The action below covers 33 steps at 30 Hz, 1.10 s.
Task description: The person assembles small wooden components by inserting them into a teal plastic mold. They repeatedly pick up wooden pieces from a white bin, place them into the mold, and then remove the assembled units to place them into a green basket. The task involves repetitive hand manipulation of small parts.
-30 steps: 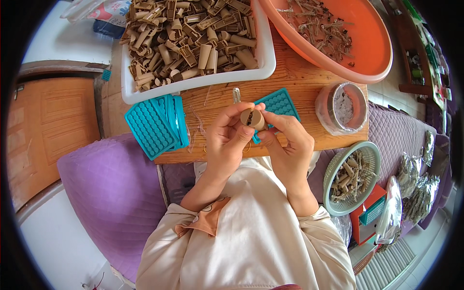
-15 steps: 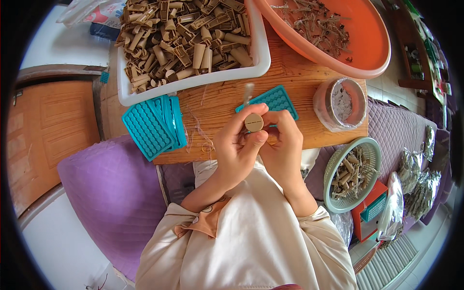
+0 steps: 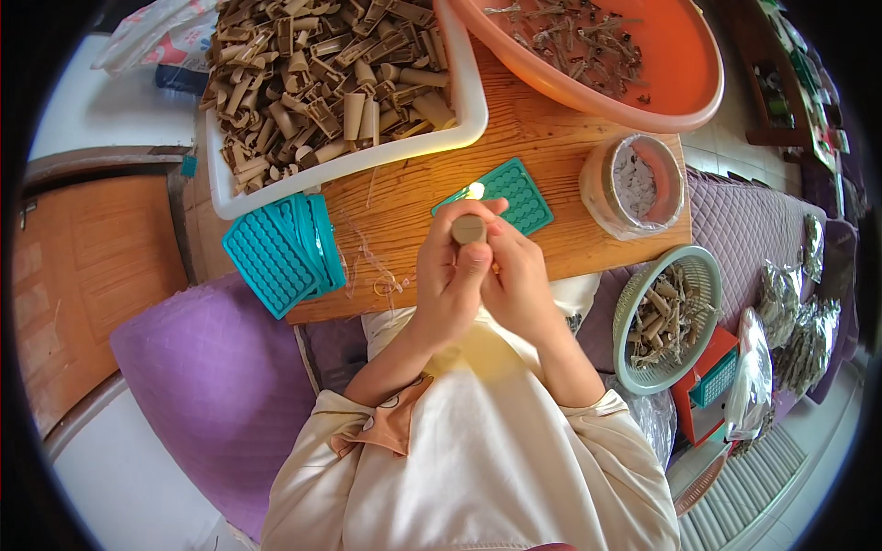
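Observation:
Both hands are together over the front edge of the table, around a small tan electric candle [image 3: 469,230] whose round, flat end faces up at me. My left hand [image 3: 445,292] is closed on it, thumb and forefinger against its sides. My right hand [image 3: 520,286] is closed against it from the other side, its fingertips partly hidden. Beyond the fingers, the candle's bulb tip [image 3: 475,190] glows yellow-white. A teal moulded tray [image 3: 516,197] lies on the table just behind the hands.
A white bin [image 3: 470,124] of tan plastic tubes stands back left, an orange basin [image 3: 675,108] of clear parts back right. Stacked teal trays [image 3: 280,253] sit left. A lined tub [image 3: 597,188] of white pieces and a green basket [image 3: 625,344] of tan parts are right.
The bulb tip, unlit before, now glows, and yellow light falls on my clothing and the bin's rim. My right fingers have closed in on the candle. The whole view has shifted slightly.

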{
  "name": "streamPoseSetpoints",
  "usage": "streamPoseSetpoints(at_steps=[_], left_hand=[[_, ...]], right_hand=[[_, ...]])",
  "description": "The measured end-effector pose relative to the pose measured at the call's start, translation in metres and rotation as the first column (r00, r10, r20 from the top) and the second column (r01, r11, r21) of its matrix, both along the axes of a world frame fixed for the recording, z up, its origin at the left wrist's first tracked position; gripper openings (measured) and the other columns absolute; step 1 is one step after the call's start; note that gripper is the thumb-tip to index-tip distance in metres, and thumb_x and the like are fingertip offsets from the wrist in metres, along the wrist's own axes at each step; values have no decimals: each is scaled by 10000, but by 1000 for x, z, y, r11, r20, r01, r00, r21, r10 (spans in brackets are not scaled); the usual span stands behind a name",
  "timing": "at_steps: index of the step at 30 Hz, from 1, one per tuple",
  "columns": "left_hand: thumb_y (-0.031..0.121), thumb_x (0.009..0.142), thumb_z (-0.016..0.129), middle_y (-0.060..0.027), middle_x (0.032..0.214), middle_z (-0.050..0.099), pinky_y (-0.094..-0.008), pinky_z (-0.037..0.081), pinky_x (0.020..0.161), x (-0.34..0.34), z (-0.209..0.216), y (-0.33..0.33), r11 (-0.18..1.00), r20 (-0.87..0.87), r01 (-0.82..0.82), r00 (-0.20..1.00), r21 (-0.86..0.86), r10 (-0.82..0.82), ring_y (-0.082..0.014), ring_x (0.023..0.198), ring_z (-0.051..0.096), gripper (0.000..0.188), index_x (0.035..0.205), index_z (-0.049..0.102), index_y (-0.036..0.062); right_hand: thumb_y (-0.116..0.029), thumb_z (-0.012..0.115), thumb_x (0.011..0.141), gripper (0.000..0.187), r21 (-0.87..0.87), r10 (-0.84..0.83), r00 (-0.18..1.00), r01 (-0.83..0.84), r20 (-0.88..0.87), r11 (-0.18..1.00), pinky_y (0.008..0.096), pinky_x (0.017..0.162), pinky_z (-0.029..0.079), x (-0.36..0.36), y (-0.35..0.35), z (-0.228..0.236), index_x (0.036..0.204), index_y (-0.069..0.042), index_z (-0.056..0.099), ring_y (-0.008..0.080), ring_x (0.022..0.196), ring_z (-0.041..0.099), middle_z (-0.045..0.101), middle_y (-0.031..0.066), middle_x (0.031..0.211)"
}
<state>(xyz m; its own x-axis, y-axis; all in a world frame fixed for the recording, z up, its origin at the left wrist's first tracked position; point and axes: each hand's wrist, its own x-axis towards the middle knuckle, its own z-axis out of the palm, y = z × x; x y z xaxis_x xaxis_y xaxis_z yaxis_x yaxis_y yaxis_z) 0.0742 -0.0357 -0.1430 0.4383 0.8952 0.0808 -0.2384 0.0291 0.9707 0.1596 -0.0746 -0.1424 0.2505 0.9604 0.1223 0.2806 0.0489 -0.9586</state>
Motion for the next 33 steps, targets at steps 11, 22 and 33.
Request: streamPoseSetpoints(at_steps=[11,22,33], left_hand=[[455,878,358,-21,815,471,-191,325,501,-31,-18,22,906,288,148,957,-396,-30,-68,592,409,426,1095,386,89],[258,884,428,-51,975,497,-330,476,760,-28,-15,25,598,581,427,809,-679,82,-179,917,512,345,1163,389,57],[223,896,402,-123,1026,498,-301,566,671,-25,-4,26,287,691,629,674,-723,263,-265,1064,475,292,1094,408,9]], right_hand=[[-94,612,708,196,-283,-183,737,459,651,842,331,627,446,173,-9,-19,889,-23,587,254,676,573,590,130,781],[-93,523,766,137,-112,-159,622,374,766,921,392,666,429,182,-2,-33,874,-16,556,338,769,554,582,162,801],[-10,532,760,118,-128,-386,885,428,262,895,242,627,432,156,-11,15,869,-17,578,142,694,562,594,75,786]])
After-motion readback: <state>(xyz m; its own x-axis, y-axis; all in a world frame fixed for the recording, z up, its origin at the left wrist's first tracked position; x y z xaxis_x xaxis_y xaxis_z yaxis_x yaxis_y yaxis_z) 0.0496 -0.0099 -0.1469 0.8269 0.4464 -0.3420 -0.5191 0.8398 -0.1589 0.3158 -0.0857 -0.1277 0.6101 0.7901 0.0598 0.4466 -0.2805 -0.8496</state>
